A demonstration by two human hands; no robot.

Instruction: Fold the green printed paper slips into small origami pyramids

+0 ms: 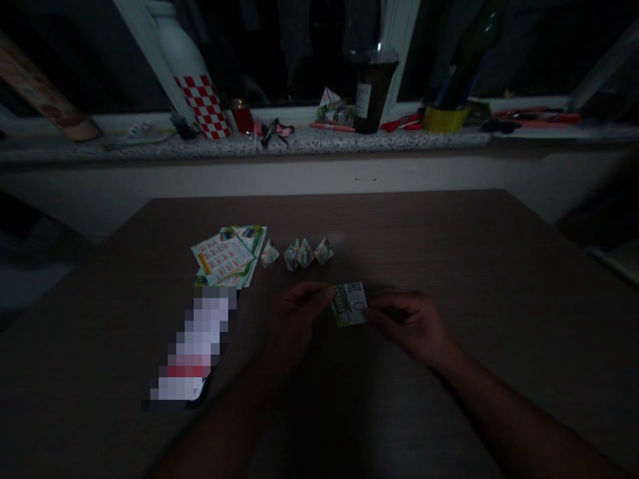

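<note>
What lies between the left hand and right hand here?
The head view shows a small printed paper, pinched by the left hand and right hand.

A room in a home is suggested: a wood-grained counter is set below white-framed windows, whose speckled stone sill is lined with household odds and ends, among them a checkered bottle, a small red jar and a labelled drink cup.

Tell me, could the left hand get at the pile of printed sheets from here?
Probably yes: the printed sheets lie ahead and left of the left hand, and nothing seems to stand between. It might first need to release the small printed paper it pinches.
</note>
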